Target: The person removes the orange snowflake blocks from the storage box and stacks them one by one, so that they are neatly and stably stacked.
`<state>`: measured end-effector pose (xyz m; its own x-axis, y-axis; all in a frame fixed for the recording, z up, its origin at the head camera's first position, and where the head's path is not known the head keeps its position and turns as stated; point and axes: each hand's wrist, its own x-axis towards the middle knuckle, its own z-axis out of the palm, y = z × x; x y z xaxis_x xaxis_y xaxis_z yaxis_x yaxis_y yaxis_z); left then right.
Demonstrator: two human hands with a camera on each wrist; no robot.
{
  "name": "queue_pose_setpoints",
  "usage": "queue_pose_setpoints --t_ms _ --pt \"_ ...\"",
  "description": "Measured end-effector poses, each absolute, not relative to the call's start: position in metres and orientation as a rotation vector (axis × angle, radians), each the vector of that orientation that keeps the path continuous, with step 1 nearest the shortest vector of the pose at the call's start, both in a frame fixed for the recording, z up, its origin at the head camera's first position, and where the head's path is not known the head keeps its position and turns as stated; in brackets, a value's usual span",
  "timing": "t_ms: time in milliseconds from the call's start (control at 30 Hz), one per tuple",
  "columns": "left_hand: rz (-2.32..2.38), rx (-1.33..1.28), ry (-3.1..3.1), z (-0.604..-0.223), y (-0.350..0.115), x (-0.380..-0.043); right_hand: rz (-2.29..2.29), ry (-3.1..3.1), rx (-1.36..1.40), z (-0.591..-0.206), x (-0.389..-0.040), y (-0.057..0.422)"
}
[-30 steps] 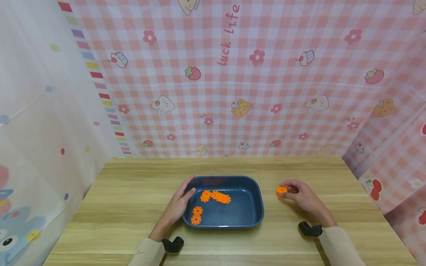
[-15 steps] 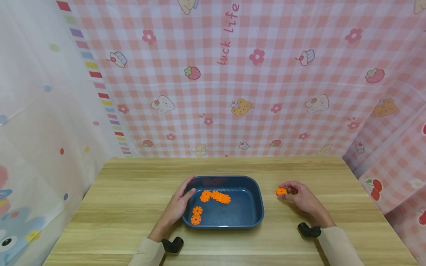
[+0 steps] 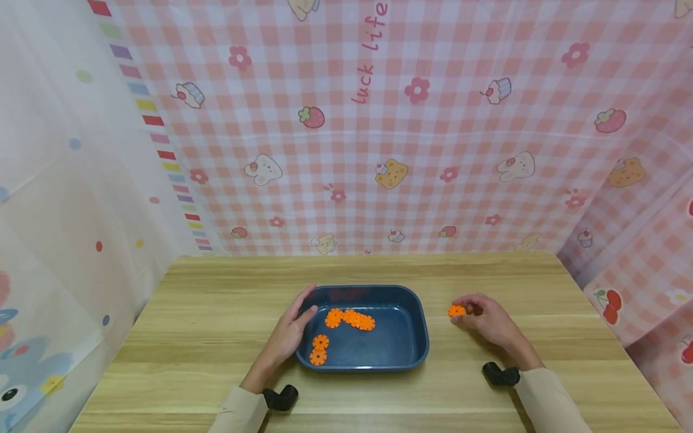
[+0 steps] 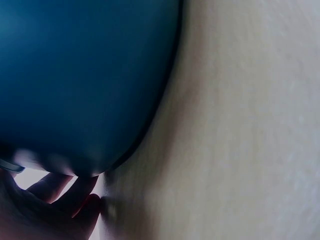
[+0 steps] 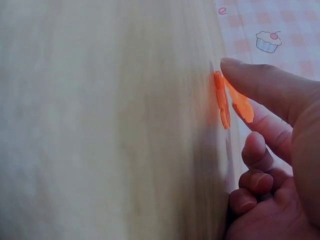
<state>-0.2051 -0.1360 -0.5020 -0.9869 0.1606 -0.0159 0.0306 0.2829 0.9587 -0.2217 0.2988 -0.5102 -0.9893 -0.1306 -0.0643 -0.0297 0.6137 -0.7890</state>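
Observation:
A dark blue rectangular tray (image 3: 392, 343) sits on the table with several orange notched discs (image 3: 367, 323) inside, some overlapping. My left hand (image 3: 289, 329) holds its left end, thumb over the rim and fingers along the outside wall. In the left wrist view those fingers (image 4: 75, 197) touch the tray's wall (image 4: 85, 85). Right of the tray, my right hand (image 3: 489, 319) pinches an orange disc (image 3: 457, 311) between thumb and forefinger. The right wrist view shows a tilted disc (image 5: 241, 104) at the fingers and another orange piece (image 5: 222, 100) beside it, close to the tabletop.
The wooden table (image 3: 206, 337) reaches back to a pink checked cloth (image 3: 449, 138) hanging behind it. A pale cloth (image 3: 81, 198) hangs at the left. Black wrist devices (image 3: 500, 374) sit on both forearms.
The orange at my right fingertips looks flatter and lower than a second ago. My right hand has shifted very slightly left. The left hand and the tray stay in place.

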Motion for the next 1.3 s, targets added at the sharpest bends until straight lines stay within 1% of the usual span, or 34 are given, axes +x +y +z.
queue_pose_setpoints --t_ms 267,500,1300 --pt "1.830 0.210 2.417 -0.505 -0.137 -0.206 -1.286 2.749 -0.136 -0.510 -0.222 0.297" --pt "1.825 0.192 2.375 -0.471 -0.133 -0.191 -1.251 2.780 -0.152 -0.513 -0.223 0.296" --pt "1.775 0.199 2.404 -0.467 -0.132 -0.190 -1.264 2.776 -0.159 -0.511 -0.222 0.297"
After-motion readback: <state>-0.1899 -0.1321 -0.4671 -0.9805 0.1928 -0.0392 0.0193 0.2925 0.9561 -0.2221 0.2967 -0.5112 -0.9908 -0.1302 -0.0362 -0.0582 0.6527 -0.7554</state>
